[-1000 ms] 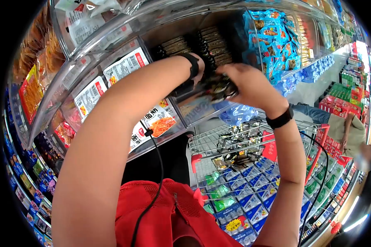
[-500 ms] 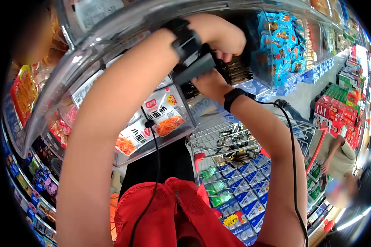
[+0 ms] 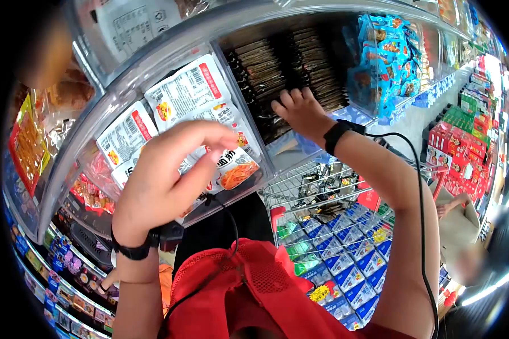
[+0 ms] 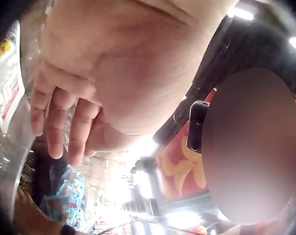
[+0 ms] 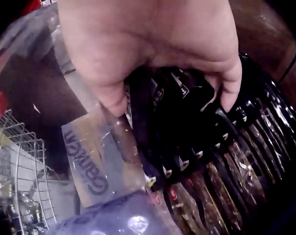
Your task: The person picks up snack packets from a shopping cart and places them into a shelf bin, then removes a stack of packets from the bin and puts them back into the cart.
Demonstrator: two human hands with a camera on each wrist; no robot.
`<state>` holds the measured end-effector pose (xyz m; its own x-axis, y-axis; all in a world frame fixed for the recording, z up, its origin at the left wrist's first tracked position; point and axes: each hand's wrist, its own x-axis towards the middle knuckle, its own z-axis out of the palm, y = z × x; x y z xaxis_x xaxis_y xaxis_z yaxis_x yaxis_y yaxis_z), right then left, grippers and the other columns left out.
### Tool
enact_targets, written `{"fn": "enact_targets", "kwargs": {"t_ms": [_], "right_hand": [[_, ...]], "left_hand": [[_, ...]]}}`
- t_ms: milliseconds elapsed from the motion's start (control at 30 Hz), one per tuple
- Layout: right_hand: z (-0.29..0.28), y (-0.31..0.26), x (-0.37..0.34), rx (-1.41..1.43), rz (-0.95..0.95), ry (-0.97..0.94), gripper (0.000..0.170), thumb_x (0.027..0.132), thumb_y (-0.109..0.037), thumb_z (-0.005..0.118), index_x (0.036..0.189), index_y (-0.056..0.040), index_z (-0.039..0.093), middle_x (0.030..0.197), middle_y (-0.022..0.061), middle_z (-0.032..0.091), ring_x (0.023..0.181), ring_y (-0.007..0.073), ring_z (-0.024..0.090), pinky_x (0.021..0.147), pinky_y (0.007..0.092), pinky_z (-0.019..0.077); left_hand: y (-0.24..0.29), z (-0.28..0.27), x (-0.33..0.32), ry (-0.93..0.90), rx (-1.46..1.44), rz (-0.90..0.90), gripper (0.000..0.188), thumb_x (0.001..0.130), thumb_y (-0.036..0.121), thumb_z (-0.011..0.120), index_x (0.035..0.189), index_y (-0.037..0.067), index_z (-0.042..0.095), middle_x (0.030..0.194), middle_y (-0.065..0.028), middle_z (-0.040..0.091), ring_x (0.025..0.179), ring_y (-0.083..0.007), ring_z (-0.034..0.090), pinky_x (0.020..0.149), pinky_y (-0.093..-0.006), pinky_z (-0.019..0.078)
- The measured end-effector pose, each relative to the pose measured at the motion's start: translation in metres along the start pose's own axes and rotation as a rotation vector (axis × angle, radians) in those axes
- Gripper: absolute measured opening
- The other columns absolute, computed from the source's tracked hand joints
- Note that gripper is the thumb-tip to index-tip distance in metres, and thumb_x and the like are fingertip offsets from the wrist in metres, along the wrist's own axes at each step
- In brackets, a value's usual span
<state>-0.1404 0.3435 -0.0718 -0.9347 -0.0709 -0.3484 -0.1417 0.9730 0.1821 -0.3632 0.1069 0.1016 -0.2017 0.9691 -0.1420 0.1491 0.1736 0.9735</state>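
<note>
Two rows of dark snack packets (image 3: 316, 59) stand on edge in a clear-walled bin in the head view. At the front of the bin my right hand (image 3: 305, 116) reaches down onto the packets. In the right wrist view, its thumb and bent fingers (image 5: 231, 88) grip black packets (image 5: 162, 98) from either side. My left hand (image 3: 169, 175) hovers over the neighbouring bin of white snack packs (image 3: 186, 93), thumb apart from the fingers. Nothing is held in it, and the left wrist view shows the bare palm (image 4: 123, 73).
Blue snack bags (image 3: 384, 62) fill the bin to the right. Below stands a wire shopping cart (image 3: 288, 192) with dark packets inside, above stacked blue-and-white cartons (image 3: 345, 265). Clear curved dividers (image 3: 152, 62) edge the bins. A cable (image 3: 418, 169) runs along my right arm.
My left hand has left the dark packets' bin and come back over the white packs. My right hand, which earlier carried dark packets, is now down at the bin's front.
</note>
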Motion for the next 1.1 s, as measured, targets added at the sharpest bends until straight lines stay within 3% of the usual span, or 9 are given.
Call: {"fn": "enact_targets", "kwargs": {"t_ms": [167,267,333,367,400,533,700,967,1100], "right_hand": [[0.031,-0.006,0.009,0.005,0.057,0.106,0.035,0.09,-0.022,0.054,0.125,-0.0205,0.053,0.115,0.0064,0.053,0.105,0.0259,0.052,0.086,0.0411,0.0427],[0.01,-0.007,0.014,0.145,0.104,0.132,0.012,0.086,-0.023,0.058,0.086,-0.0205,0.069,0.086,0.002,0.065,0.085,0.022,0.063,0.079,0.0413,0.0479],[-0.012,-0.017,0.014,0.025,0.267,0.114,0.011,0.083,-0.029,0.062,0.088,-0.0225,0.069,0.087,0.0017,0.067,0.088,0.0215,0.064,0.08,0.0408,0.0481],[-0.043,-0.01,0.008,0.123,0.118,-0.144,0.013,0.085,-0.031,0.06,0.091,-0.0241,0.07,0.095,0.0009,0.066,0.095,0.0227,0.062,0.081,0.0428,0.0473],[-0.026,-0.013,0.001,0.183,0.039,0.11,0.013,0.087,-0.03,0.059,0.093,-0.0242,0.069,0.104,0.0012,0.062,0.104,0.0242,0.059,0.08,0.0434,0.0477],[-0.008,-0.043,0.0,0.375,0.186,-0.055,0.016,0.085,-0.021,0.062,0.096,-0.0156,0.072,0.109,0.0063,0.06,0.107,0.0292,0.059,0.073,0.0412,0.0551],[0.009,-0.049,0.023,0.455,0.258,-0.106,0.025,0.083,-0.017,0.067,0.107,-0.015,0.074,0.118,0.009,0.064,0.117,0.0353,0.058,0.082,0.0431,0.0578],[0.004,-0.028,0.017,0.386,0.158,-0.138,0.011,0.08,-0.017,0.066,0.084,-0.015,0.077,0.09,0.0065,0.075,0.085,0.0249,0.073,0.064,0.0429,0.059],[-0.018,-0.028,0.03,0.386,0.172,-0.235,0.007,0.08,-0.015,0.066,0.081,-0.0158,0.073,0.09,0.0031,0.071,0.092,0.0239,0.07,0.069,0.037,0.059]], "left_hand": [[-0.013,0.019,-0.007,-0.042,-0.103,-0.053,0.023,0.089,-0.002,0.057,0.111,0.0,0.064,0.105,-0.0128,0.069,0.095,-0.0261,0.067,0.086,-0.0357,0.0514],[0.005,0.037,0.005,-0.022,0.131,-0.039,0.022,0.09,0.0,0.056,0.111,0.0,0.064,0.109,-0.0145,0.068,0.102,-0.0292,0.065,0.091,-0.0386,0.0487],[0.006,0.044,0.004,-0.067,0.178,-0.029,0.023,0.09,0.002,0.056,0.113,-0.001,0.063,0.111,-0.0167,0.066,0.106,-0.0317,0.062,0.095,-0.0398,0.0462],[0.003,0.046,0.001,-0.08,0.114,-0.029,0.023,0.091,0.003,0.056,0.113,-0.002,0.063,0.109,-0.0167,0.066,0.105,-0.0317,0.062,0.096,-0.0395,0.0457],[-0.004,0.045,-0.003,-0.098,0.057,-0.05,0.023,0.091,0.003,0.056,0.112,-0.003,0.062,0.108,-0.0167,0.066,0.103,-0.0316,0.062,0.096,-0.0391,0.0452],[-0.024,0.022,-0.03,-0.227,-0.281,-0.258,0.039,0.095,0.004,0.057,0.133,-0.002,0.053,0.127,-0.0167,0.059,0.117,-0.0261,0.056,0.104,-0.0362,0.041],[-0.021,0.014,-0.043,-0.1,-0.145,-0.225,0.025,0.096,-0.001,0.051,0.118,-0.006,0.061,0.112,-0.0148,0.066,0.106,-0.0246,0.061,0.099,-0.0361,0.045],[-0.093,0.016,-0.055,0.026,-0.162,-0.089,0.025,0.095,0.005,0.05,0.118,-0.001,0.059,0.119,-0.0098,0.059,0.113,-0.0227,0.056,0.103,-0.0354,0.04],[-0.042,0.02,-0.038,-0.054,-0.198,-0.161,0.021,0.09,-0.001,0.055,0.11,-0.004,0.062,0.109,-0.0118,0.063,0.101,-0.0221,0.059,0.094,-0.0339,0.0443]]}}
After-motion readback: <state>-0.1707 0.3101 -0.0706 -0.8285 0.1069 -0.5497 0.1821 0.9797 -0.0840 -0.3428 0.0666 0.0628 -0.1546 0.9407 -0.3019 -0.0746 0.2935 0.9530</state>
